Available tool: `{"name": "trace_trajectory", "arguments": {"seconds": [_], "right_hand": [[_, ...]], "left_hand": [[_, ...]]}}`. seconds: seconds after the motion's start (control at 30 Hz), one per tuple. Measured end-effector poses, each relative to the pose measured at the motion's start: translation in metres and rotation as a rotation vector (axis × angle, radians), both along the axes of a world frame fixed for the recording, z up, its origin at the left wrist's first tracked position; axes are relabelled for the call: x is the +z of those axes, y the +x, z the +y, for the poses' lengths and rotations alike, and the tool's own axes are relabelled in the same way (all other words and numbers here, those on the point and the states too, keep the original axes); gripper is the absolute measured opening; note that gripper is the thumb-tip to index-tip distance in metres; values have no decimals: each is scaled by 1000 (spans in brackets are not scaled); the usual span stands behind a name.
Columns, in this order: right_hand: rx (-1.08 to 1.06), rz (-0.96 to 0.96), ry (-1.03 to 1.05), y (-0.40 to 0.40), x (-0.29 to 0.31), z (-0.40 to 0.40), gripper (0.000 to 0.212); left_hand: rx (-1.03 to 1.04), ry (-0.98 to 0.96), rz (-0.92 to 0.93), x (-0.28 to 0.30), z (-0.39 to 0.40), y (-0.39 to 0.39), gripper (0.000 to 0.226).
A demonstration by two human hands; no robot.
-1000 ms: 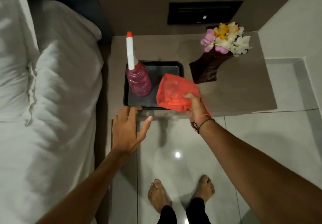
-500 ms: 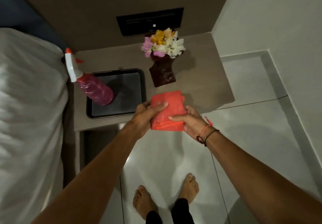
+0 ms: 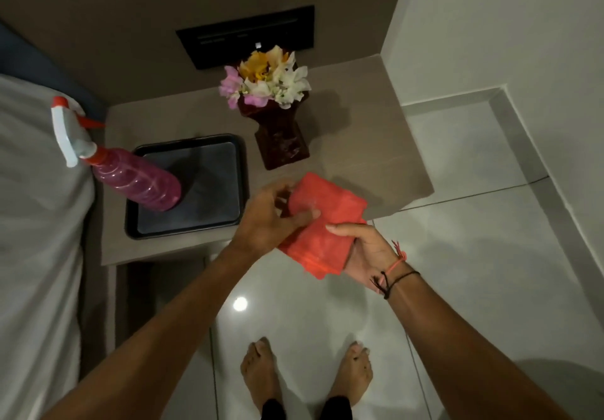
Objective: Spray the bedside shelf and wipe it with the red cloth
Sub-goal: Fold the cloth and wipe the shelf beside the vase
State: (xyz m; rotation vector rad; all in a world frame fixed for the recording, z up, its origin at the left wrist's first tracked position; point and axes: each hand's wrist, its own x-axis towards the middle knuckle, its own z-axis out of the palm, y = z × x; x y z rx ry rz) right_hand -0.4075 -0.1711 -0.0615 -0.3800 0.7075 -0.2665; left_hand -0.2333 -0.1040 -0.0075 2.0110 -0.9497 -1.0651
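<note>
Both hands grip the folded red cloth [image 3: 322,223] above the front edge of the bedside shelf [image 3: 369,145]: the left hand [image 3: 271,220] pinches its near-left side, the right hand [image 3: 366,256] cradles it from below. The spray bottle [image 3: 130,178] stands in the black tray [image 3: 209,223] well to the left, so the left hand is nearer to it.

No text, label, brand or number is showing legibly anywhere — the pink spray bottle [image 3: 137,181] is bearing no readable label, and the dark wall panel [image 3: 245,35] is showing only a tiny pale mark — too small to make out.
</note>
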Motion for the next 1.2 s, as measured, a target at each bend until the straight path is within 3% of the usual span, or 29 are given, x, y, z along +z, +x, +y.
{"name": "trace_trajectory", "arguments": {"seconds": [0.13,0.23,0.37,0.5,0.63,0.73,0.8,0.87,0.93,1.03,1.13,1.2], "right_hand": [[-201,43,91,19,-8,15,40],[-335,167,64,44,-3,13,63],[-558,250,65,77,-2,3,60],[-666,274,14,91,-7,-3,60],[-703,575,-240,108,-5,-9,30],[-626,801,-701,126,0,-10,28],[-542,848,-1040,136,-3,-5,46],[-271,973,-1287,140,-18,-8,55],[53,1068,-1381,147,-22,-19,62],[54,1004,-1971,178,-28,-44,70],[155,1314,-2032,194,-42,-44,70],[312,1367,-2063,182,-57,-32,73]], "left_hand": [[30,-259,-773,35,-8,30,55],[-44,-211,-1062,53,-48,59,73],[-335,-29,-1084,50,-101,84,91],[-424,-52,-1121,35,-117,97,82],[-476,-82,-1109,41,-129,119,80],[-536,-56,-1053,50,-146,138,79],[-582,-27,-1020,56,-159,150,78],[-609,-12,-989,60,-170,159,78],[-613,-16,-972,59,-174,163,77],[-621,-55,-966,55,-174,166,76],[-636,-76,-972,53,-174,167,76],[-638,-71,-964,55,-175,168,76]]}}
